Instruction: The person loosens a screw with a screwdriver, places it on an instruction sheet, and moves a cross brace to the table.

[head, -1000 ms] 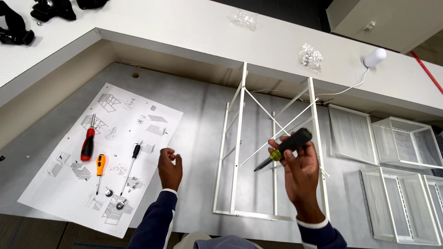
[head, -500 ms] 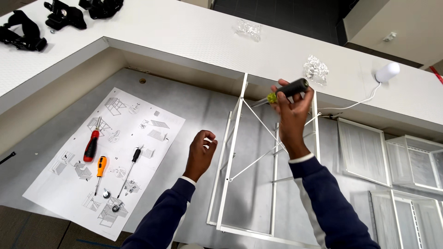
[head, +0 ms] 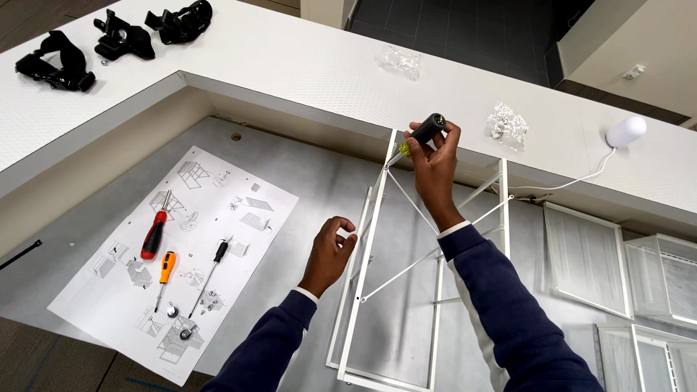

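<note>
My right hand point(head: 434, 163) grips a screwdriver point(head: 417, 137) with a black and yellow-green handle, its tip at the top corner of a white metal frame point(head: 367, 247) where a thin diagonal brace meets the upright. My left hand point(head: 329, 251) is loosely curled beside the frame's left upright, about midway along it, with nothing visible in its fingers. The frame lies on a grey desk surface point(head: 305, 181) and leans toward the raised white counter point(head: 305, 65).
An instruction sheet point(head: 181, 254) lies at left with a red-handled tool point(head: 154, 234), an orange screwdriver point(head: 166, 270) and a black screwdriver point(head: 214, 265). White mesh panels point(head: 588, 258) lie at right. Clear plastic bags point(head: 507, 122), black straps point(head: 116, 36) and a white lamp point(head: 626, 132) sit on the counter.
My right hand has carried the screwdriver up from the frame's middle to its top corner. My left hand has moved right, closer to the frame's left upright.
</note>
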